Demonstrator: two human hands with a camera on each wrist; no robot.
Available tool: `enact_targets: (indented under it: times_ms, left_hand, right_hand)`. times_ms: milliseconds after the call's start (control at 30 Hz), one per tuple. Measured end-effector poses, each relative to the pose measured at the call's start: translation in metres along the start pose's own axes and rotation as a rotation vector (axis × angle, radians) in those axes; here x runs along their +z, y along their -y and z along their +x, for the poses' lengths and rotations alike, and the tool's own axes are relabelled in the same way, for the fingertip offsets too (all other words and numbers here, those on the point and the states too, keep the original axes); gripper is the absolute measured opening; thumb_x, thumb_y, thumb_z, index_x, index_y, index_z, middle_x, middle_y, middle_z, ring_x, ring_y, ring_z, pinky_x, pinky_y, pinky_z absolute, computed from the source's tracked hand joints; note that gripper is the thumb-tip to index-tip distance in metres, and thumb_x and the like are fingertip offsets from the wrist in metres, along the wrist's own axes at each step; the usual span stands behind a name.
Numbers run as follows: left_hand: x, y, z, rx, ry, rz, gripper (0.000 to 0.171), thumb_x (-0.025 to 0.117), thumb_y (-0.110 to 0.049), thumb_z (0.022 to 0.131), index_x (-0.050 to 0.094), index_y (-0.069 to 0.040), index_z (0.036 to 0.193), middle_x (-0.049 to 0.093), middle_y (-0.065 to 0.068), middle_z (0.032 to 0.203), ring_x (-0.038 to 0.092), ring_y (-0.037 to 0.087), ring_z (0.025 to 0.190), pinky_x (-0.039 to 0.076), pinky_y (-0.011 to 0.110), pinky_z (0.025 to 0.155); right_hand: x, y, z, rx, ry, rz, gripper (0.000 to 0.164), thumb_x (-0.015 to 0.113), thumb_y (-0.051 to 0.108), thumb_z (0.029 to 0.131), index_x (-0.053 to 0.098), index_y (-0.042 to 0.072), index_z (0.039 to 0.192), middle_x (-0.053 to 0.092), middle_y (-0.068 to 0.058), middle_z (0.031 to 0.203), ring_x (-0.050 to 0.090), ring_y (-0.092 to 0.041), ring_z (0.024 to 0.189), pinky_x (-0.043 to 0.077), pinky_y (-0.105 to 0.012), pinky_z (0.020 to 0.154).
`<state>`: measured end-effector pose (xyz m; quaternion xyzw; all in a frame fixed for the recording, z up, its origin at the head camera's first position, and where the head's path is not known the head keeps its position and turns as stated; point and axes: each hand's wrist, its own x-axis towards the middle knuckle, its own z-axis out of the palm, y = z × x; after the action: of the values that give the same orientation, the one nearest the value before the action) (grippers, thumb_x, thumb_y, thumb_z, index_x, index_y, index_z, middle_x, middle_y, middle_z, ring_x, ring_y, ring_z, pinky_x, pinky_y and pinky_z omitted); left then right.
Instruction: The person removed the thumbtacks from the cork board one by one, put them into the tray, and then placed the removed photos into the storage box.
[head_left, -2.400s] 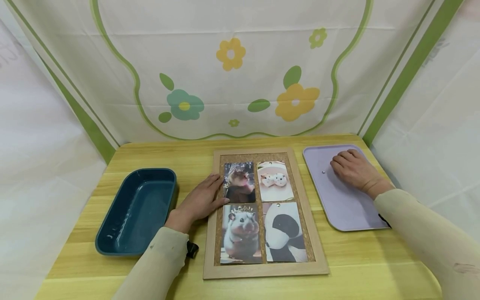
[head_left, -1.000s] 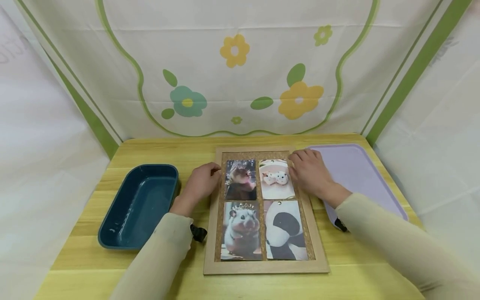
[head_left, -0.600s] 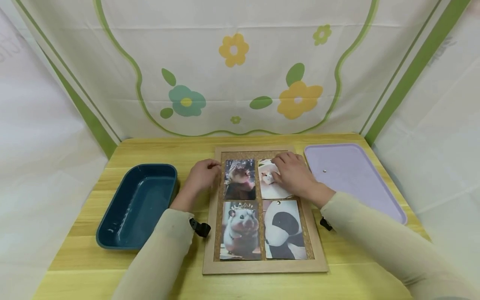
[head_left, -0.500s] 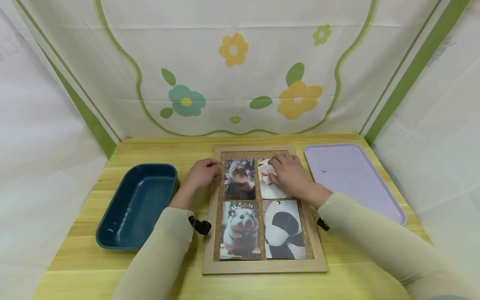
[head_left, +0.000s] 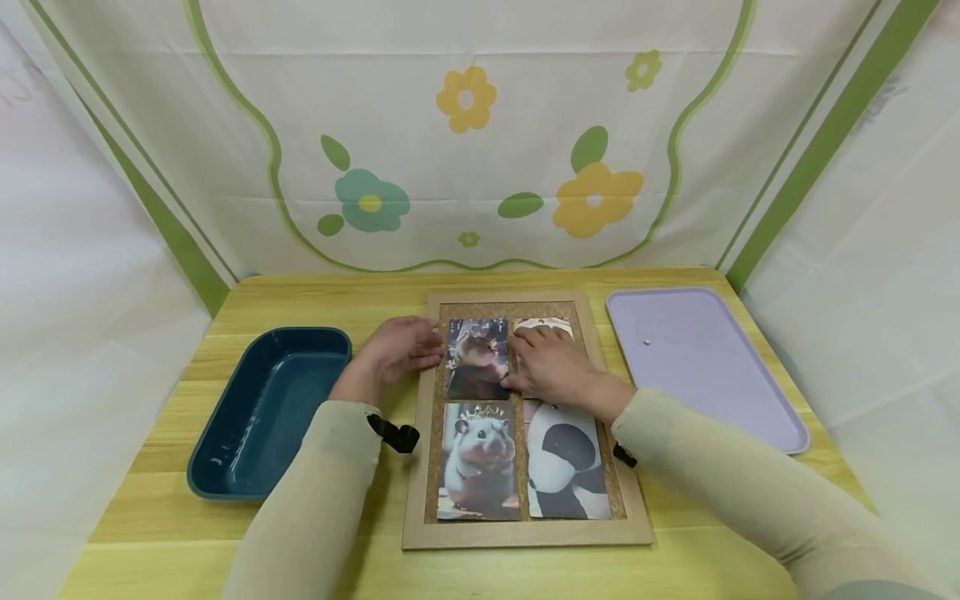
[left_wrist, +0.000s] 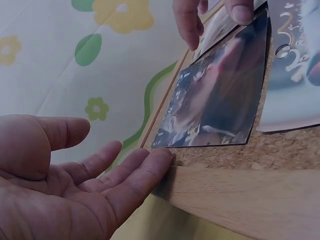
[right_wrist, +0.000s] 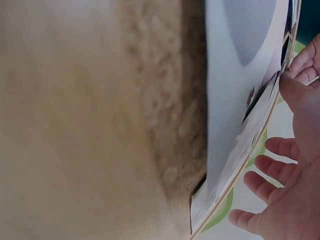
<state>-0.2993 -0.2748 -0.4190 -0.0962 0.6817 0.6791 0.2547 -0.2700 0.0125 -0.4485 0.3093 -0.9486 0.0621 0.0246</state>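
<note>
A wood-framed cork board (head_left: 525,536) carries several picture cards. My left hand (head_left: 401,346) lies at its left edge, the straight fingers reaching the frame beside the dark card (head_left: 474,362) at upper left. In the left wrist view, this glossy dark card (left_wrist: 215,95) lies a little bowed, and no pin shows on it. My right hand (head_left: 558,367) spreads over the upper right card (head_left: 558,321), covering most of it. Its thumb touches the right edge of the dark card. Below are a hamster card (head_left: 480,467) and a panda card (head_left: 566,467).
A purple tray (head_left: 720,383) with one small metal pushpin (head_left: 647,342) on it is at the right. At the left stands a deep blue-green tray (head_left: 273,417). A white flowered cloth (head_left: 465,167) hangs behind the wooden table (head_left: 142,517).
My right hand has come from the purple tray onto the board and moved left across the upper right card to the dark card. My left hand stays by the left frame, its fingers now straighter.
</note>
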Motion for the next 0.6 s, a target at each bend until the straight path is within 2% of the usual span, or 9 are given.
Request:
enact_targets:
  times_ms: [200,367,600]
  left_hand:
    - [-0.002,-0.008,0.007,-0.037,-0.022,-0.041,0.054,0.046,-0.027,0.115,0.037,-0.001,0.161,0.050,0.024,0.152,0.058,0.039,0.134,0.054,0.043,0.110]
    - [-0.002,-0.012,0.009,-0.058,-0.034,-0.083,0.056,0.041,-0.037,0.116,0.040,-0.001,0.159,0.048,0.024,0.155,0.059,0.042,0.135,0.056,0.044,0.106]
    - [-0.001,-0.014,0.011,-0.071,-0.026,-0.114,0.064,0.039,-0.045,0.114,0.038,0.000,0.160,0.045,0.025,0.157,0.059,0.044,0.136,0.056,0.046,0.106]
  right_hand:
    - [-0.001,0.005,0.000,0.024,0.077,0.027,0.081,0.064,0.065,0.097,0.054,0.008,0.153,0.052,-0.016,0.157,0.049,-0.039,0.144,0.035,-0.065,0.120]
    - [0.001,0.006,0.001,0.026,0.148,0.032,0.084,0.060,0.068,0.099,0.048,0.010,0.158,0.047,-0.014,0.162,0.042,-0.039,0.150,0.025,-0.070,0.123]
    - [0.004,0.005,-0.001,0.005,0.152,0.007,0.083,0.057,0.069,0.100,0.048,0.011,0.159,0.047,-0.013,0.162,0.041,-0.037,0.151,0.025,-0.072,0.122]
